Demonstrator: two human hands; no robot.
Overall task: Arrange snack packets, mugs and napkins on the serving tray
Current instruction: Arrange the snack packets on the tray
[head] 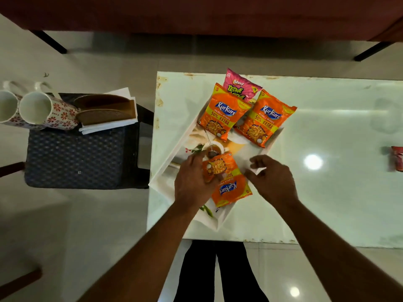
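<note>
A white printed serving tray [165, 171] lies angled on the pale table [327, 192]. At its far end lie two orange Kurkure packets [224, 112] [265, 119] with a pink Bingo packet [239, 87] behind them. A third orange Kurkure packet [229, 184] lies upside down at the near end. My left hand [194, 182] grips that packet's left edge. My right hand [272, 177] hovers just right of it, fingers curled apart, holding nothing. Two floral mugs [43, 110] and white napkins [109, 127] in a brown holder sit on a stool to the left.
The stool [76, 158] with a blue patterned seat stands left of the table. A red packet [398, 158] lies at the table's right edge. A dark red sofa or bench [196, 16] spans the top. My legs show below the table's near edge.
</note>
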